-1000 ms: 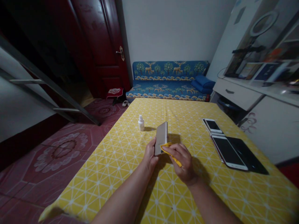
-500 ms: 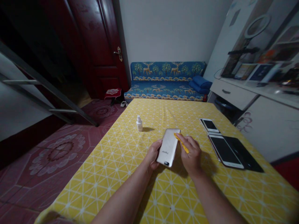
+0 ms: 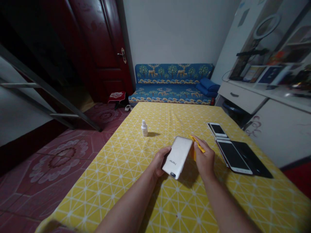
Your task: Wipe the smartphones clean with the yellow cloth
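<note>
A smartphone [image 3: 179, 155] with a pale, silvery back is held up over the table, its back towards me and its camera end nearest me. My left hand [image 3: 159, 162] is closed around its left edge. At the phone's upper right, my right hand [image 3: 205, 158] pinches a yellow cloth [image 3: 198, 144], part of which hangs down beside the phone's right edge. On the table to the left, a small white bottle [image 3: 144, 129] with a capped top stands upright.
On the right of the yellow patterned tablecloth [image 3: 116, 168] lie a smaller white phone [image 3: 218, 129] and a larger white device [image 3: 233, 157] on a dark flat cover [image 3: 259, 163]. Beyond the table is a blue sofa [image 3: 167, 90]; a white cabinet [image 3: 286, 129] stands on the right.
My right hand with the yellow cloth has moved right, from the phone's back to its upper right edge. The phone has turned slightly clockwise in my left hand.
</note>
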Action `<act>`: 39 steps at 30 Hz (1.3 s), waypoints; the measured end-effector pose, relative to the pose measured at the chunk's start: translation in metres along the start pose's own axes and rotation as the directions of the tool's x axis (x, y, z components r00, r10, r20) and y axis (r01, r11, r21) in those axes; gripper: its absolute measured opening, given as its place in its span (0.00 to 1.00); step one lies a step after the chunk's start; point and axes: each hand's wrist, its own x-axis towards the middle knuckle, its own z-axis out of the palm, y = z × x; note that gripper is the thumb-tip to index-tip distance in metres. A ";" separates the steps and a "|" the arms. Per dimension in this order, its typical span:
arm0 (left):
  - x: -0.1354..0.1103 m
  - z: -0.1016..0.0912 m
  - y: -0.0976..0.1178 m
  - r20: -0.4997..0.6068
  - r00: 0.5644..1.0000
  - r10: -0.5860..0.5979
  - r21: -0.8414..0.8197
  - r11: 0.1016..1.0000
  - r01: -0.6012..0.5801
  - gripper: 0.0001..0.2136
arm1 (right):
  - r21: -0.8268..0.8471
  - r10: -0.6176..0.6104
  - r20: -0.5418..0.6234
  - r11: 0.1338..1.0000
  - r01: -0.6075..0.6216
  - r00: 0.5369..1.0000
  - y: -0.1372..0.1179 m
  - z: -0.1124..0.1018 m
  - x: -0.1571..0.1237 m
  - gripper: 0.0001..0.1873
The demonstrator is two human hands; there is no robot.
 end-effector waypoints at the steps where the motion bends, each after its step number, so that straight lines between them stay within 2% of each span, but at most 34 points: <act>1: 0.000 -0.001 -0.001 0.007 1.000 0.001 -0.002 1.000 -0.001 0.09 | 0.111 0.128 -0.029 0.986 -0.124 0.991 0.002 0.001 0.001 0.15; 2: 0.001 -0.002 -0.001 0.017 1.000 0.006 -0.002 1.000 -0.006 0.10 | 0.235 0.256 -0.044 0.942 -0.239 0.966 0.005 0.001 0.003 0.16; 4: 0.002 -0.003 -0.002 0.026 0.999 0.031 0.000 1.000 -0.031 0.13 | 0.462 0.460 -0.031 0.794 -0.396 0.887 0.008 0.001 0.007 0.17; 7: 0.005 -0.005 -0.001 -0.014 0.996 0.085 -0.017 0.996 -0.086 0.15 | 0.639 0.625 0.026 0.590 -0.494 0.780 0.010 -0.001 0.014 0.16; 10: 0.009 -0.009 0.001 -0.068 0.989 0.130 -0.054 0.990 -0.134 0.16 | 0.682 0.698 0.109 0.466 -0.564 0.708 0.009 -0.002 0.018 0.12; 12: 0.012 -0.011 0.002 -0.094 0.985 0.144 -0.071 0.986 -0.151 0.17 | 0.682 0.702 0.173 0.421 -0.599 0.690 0.007 -0.002 0.017 0.10; 14: 0.014 -0.014 0.003 -0.106 0.983 0.152 -0.087 0.983 -0.161 0.18 | 0.674 0.685 0.224 0.405 -0.618 0.694 0.007 -0.001 0.015 0.10; 19: 0.017 -0.016 0.005 -0.044 0.982 0.184 -0.126 0.974 -0.188 0.21 | 0.662 0.632 0.259 0.434 -0.611 0.730 0.009 0.004 0.009 0.19; 22: 0.015 -0.015 0.006 0.000 0.978 0.209 -0.137 0.969 -0.208 0.18 | 0.633 0.600 0.225 0.509 -0.583 0.768 0.010 0.005 0.008 0.22; 25: 0.014 -0.013 0.007 -0.026 0.980 0.197 -0.172 0.965 -0.198 0.13 | 0.572 0.526 0.162 0.639 -0.514 0.835 0.007 0.006 0.004 0.26; 28: 0.014 -0.011 0.007 -0.121 0.980 0.156 -0.240 0.954 -0.182 0.08 | 0.435 0.398 0.072 0.813 -0.388 0.915 0.001 0.006 -0.002 0.25; 31: 0.014 -0.008 0.009 -0.193 0.975 0.114 -0.289 0.943 -0.167 0.06 | 0.205 0.116 0.019 0.972 -0.117 0.993 -0.008 0.008 -0.008 0.17; 33: 0.012 -0.004 0.011 -0.206 0.974 0.095 -0.294 0.943 -0.154 0.05 | 0.085 -0.107 0.047 0.991 0.103 0.993 -0.013 0.009 -0.011 0.14; 35: 0.010 -0.002 0.012 -0.204 0.975 0.086 -0.285 0.948 -0.143 0.05 | 0.021 -0.263 0.106 0.965 0.262 0.959 -0.015 0.011 -0.014 0.15; 39: 0.009 -0.002 0.011 -0.175 0.981 0.086 -0.274 0.952 -0.133 0.04 | -0.026 -0.375 0.241 0.920 0.392 0.895 -0.009 0.015 -0.021 0.24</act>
